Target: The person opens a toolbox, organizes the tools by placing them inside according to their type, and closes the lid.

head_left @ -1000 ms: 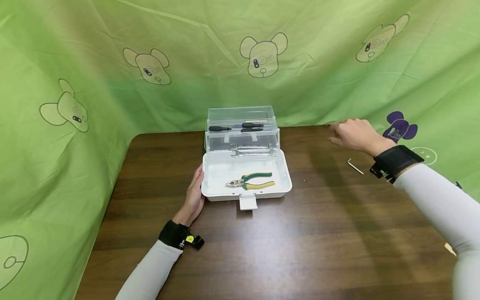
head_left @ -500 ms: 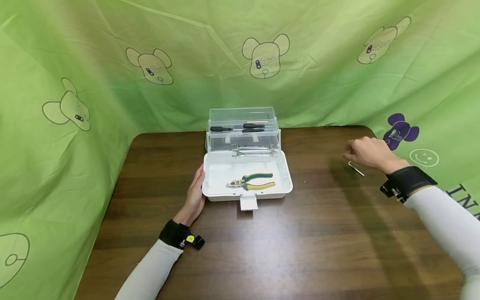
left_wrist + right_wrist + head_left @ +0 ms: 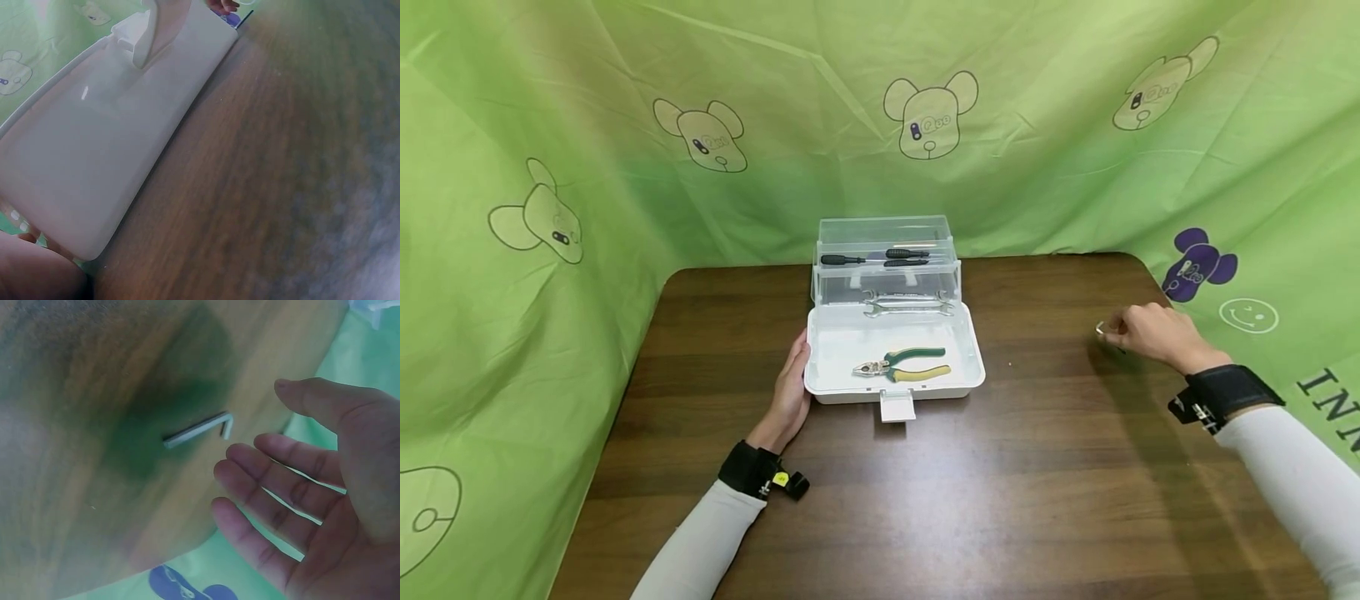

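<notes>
My left hand [image 3: 788, 396] rests along the left side of an open white toolbox [image 3: 835, 342], its fingers lying against the wall. Inside the toolbox lie pliers [image 3: 919, 374] with green and yellow handles. Two wrenches [image 3: 910, 310] are behind them, toward the hinge. At the right of the table my right hand [image 3: 1157, 333] is over an L-shaped hex key [image 3: 197, 430], partly covering it in the head view. In the right wrist view its fingers are spread and the thumb stands apart, close to the hex key's short bend without visible contact.
Black-handled screwdrivers [image 3: 842, 260] sit in the clear tray [image 3: 887, 287] of the raised lid. A white latch [image 3: 897, 407] hangs at the toolbox's front. Green printed cloth [image 3: 820, 125] surrounds the brown wooden table [image 3: 1000, 500] at the back and sides.
My right hand has come down and to the right, from near the table's back edge to the hex key. My left hand stays at the toolbox.
</notes>
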`<state>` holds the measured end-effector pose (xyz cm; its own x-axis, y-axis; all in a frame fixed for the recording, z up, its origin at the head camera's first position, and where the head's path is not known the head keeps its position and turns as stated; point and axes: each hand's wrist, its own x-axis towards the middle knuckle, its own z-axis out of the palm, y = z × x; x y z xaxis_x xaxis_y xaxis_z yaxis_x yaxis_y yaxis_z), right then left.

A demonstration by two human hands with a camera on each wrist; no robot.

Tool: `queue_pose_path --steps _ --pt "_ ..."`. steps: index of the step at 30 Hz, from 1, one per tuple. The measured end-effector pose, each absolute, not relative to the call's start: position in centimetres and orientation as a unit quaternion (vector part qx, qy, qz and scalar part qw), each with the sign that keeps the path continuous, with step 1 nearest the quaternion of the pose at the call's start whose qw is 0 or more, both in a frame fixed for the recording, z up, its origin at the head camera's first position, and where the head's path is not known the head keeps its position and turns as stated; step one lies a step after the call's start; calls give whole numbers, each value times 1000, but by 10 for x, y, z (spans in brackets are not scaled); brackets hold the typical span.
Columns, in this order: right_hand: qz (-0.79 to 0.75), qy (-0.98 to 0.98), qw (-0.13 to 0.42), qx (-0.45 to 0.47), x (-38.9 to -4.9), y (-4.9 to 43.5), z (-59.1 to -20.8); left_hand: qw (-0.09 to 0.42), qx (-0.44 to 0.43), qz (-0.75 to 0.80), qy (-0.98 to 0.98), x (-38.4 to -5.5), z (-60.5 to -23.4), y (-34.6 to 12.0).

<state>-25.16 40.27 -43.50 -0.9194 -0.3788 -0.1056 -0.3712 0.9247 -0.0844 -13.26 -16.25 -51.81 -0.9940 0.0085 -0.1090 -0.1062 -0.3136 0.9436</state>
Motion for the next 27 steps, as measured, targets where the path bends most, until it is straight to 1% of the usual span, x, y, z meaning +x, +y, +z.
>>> queue_pose_path --steps 16,19,24,27 --pt "-49 983 78 -160 -242 406 -455 31 -38 812 581 -132 -519 -162" --pt "-54 985 67 -152 -241 408 -457 35 -38 811 582 -132 -519 -162" --pt "-68 988 30 -138 -244 413 -459 35 -38 810 583 -132 -519 -163" --pt "-74 988 29 -134 -246 415 -459 32 -38 811 583 -133 -520 -163"
